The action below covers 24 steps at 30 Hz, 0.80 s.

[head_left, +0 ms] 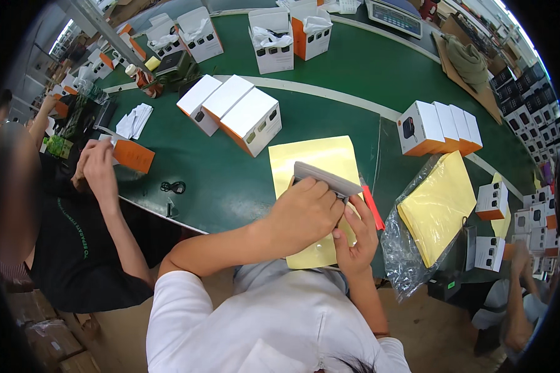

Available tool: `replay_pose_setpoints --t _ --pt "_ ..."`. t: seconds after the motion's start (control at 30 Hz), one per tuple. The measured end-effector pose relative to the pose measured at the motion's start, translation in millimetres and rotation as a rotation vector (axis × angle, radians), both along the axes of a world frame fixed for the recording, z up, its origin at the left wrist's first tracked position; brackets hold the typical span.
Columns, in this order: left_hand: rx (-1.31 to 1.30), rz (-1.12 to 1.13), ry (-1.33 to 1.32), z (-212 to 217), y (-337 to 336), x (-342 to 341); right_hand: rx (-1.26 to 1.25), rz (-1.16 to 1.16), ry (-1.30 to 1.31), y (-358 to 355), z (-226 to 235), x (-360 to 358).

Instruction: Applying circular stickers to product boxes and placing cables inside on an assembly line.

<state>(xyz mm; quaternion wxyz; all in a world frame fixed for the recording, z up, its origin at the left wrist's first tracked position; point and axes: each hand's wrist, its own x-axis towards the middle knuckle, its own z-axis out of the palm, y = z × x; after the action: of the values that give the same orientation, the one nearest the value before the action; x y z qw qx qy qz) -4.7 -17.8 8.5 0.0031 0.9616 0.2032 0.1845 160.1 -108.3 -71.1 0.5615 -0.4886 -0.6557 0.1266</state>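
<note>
My left hand (305,213) is shut on a flat grey card-like piece (327,177) and holds it tilted above a yellow sheet (311,160) lying on the green table (230,180). My right hand (356,239) is just below and to the right. Its fingertips pinch at the grey piece's near edge, right beside my left thumb. A thin red stick-shaped tool (373,206) lies on the table along the right hand's outer side. The lower part of the yellow sheet is hidden under both hands.
Three white-and-orange boxes (239,112) stand behind the sheet, and a row of them (440,127) is to the right. A clear bag of yellow sheets (434,208) lies at the right. A co-worker's hand (96,165) holds an orange box (134,155) at the left. A black cable (173,186) lies nearby.
</note>
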Motion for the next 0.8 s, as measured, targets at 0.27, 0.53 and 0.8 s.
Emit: replay_pose_setpoints --t 0.27,0.53,0.8 --pt "0.138 -0.153 -0.194 13 -1 -42 -0.047 -0.036 -0.145 1 16 -5" --pt "-1.051 0.167 -1.092 -68 22 -63 -0.161 0.007 0.303 3 0 -18" --pt "-1.301 -0.101 -0.737 -44 32 -50 -0.308 0.045 0.297 16 22 -9"
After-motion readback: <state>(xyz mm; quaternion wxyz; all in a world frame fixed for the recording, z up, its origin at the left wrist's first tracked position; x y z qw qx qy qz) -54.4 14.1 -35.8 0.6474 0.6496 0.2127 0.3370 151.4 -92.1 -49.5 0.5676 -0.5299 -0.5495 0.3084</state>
